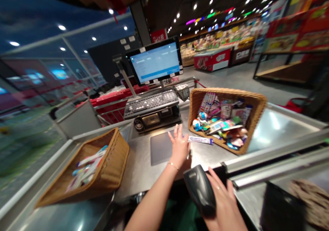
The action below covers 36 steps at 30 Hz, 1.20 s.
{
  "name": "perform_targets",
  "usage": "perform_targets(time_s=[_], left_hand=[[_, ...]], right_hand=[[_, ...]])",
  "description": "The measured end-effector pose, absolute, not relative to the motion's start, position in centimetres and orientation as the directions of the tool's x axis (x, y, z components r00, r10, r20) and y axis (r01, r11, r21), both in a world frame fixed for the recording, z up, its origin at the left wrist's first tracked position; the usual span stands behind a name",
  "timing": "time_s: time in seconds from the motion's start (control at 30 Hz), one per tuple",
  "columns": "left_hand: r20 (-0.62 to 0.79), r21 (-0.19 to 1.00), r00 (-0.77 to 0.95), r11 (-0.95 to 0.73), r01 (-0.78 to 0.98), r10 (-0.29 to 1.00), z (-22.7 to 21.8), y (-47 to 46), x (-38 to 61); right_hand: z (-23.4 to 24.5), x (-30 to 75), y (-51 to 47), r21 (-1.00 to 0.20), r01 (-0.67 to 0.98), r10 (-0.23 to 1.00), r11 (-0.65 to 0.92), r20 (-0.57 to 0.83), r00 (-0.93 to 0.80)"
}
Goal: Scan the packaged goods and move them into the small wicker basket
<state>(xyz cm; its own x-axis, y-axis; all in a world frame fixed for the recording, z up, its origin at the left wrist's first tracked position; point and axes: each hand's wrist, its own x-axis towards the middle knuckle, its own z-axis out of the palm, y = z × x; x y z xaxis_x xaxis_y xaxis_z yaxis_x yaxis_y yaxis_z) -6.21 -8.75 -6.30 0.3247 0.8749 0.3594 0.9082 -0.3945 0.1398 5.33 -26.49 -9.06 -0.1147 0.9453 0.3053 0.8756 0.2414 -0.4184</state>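
Observation:
My left hand [179,145] reaches over the steel counter [136,169], fingers stretched out and apart. Right beside it lies a slim purple-and-white packet [200,140], whose near end is partly hidden by the hand; whether they touch is unclear. In my right hand [223,198] is a black barcode scanner [199,190], held low at the counter's front edge. On the right, a wicker basket [228,93] is tilted and holds many small packaged goods. A second wicker basket [113,162] on the left contains several packets.
Behind the counter pad [160,148] stand a keyboard [151,102] and a lit monitor [156,61]. A metal rail [272,155] runs along the right side, with a dark object [281,207] beside it. Shop displays and a red freezer [212,59] are farther back.

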Motion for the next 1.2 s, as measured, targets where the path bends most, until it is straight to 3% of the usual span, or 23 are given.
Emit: perform_targets(time_s=[0.3, 0.57, 0.9, 1.2], left_hand=[[0.242, 0.161, 0.394, -0.438, 0.885, 0.886, -9.8, -5.8, -3.8], [0.103, 0.188, 0.384, -0.397, 0.898, 0.917, -12.4, -2.4, -1.9], [0.109, 0.255, 0.485, -0.496, 0.83, 0.868, -12.8, -3.1, -3.1], [0.016, 0.134, 0.581, -0.578, 0.805, 0.814, -12.5, -1.5, -2.4]], right_hand=[[-9.3, 5.6, -26.3, -0.454, 0.87, 0.952, 0.194, 0.3, -0.055], [-9.9, 7.0, -25.9, -0.446, 0.865, 0.968, 0.231, 0.198, -0.156], [-9.8, 7.0, -25.9, -0.472, 0.861, 0.975, 0.191, 0.194, -0.111], [-9.8, 6.3, -26.1, -0.446, 0.881, 0.966, 0.158, 0.256, -0.044]])
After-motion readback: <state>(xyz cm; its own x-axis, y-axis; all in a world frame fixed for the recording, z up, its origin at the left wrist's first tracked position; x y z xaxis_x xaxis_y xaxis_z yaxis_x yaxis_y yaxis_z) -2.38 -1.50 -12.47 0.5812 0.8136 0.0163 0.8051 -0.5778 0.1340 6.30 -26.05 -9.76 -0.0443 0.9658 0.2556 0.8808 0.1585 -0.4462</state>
